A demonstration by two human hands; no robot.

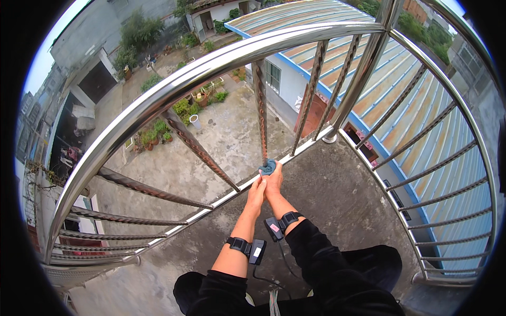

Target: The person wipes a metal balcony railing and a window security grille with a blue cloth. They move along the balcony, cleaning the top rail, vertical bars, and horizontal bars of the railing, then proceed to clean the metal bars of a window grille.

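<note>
A teal cloth is wrapped around the lower end of a twisted metal baluster, just above the railing's bottom rail. My right hand grips the cloth from the near right side. Pressed close against it, my left hand also holds the cloth at its near left; some of its fingers are hidden. Above both hands arches the polished top rail, which looks bent by the lens.
More twisted balusters stand on both sides. A thick corner post joins a second railing at right. Beyond lie a concrete courtyard with potted plants and a rusty blue metal roof. Cabled devices are strapped to both forearms.
</note>
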